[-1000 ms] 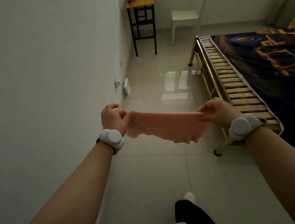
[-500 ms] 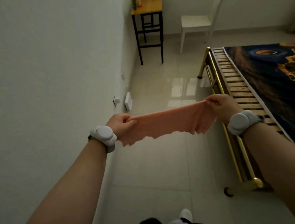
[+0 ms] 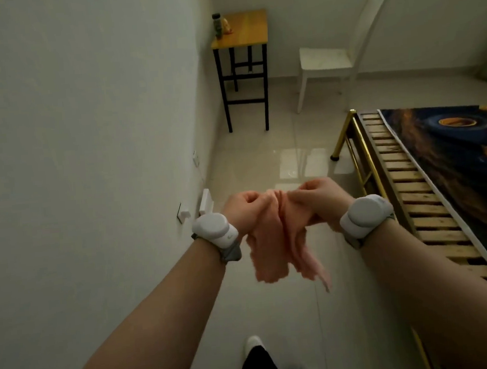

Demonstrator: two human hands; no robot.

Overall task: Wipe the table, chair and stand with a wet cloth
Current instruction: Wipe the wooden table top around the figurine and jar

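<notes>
- The pink cloth [image 3: 270, 240] hangs in the air between both hands, out in front of the person and well apart from the furniture at the far wall.
- The left hand [image 3: 243, 210] and right hand [image 3: 317, 197] are nearly touching. Each has its fingers curled and pinching the cloth's top edge, so the cloth droops doubled with loose ends below.
- The step looks like folding the cloth into a pad. It helps to match the two pinched edges squarely and then pass both to one hand.
- The ragged lower ends should be folded up once more, because a flat pad wipes more evenly than trailing tails.
- The wooden-topped table [image 3: 249, 29] carries a dark bottle [image 3: 217, 25] near its wall-side corner. I judge it should be lifted away before wiping there.
- The white chair [image 3: 326, 61] stands just beside the table, on its right.
- Whether this tall table is the task's table or its stand, I cannot tell.
- Counted: one cloth, two hands, two white wrist bands [image 3: 214, 230], one table, one chair, one bottle and one bed frame [image 3: 393, 178].
</notes>
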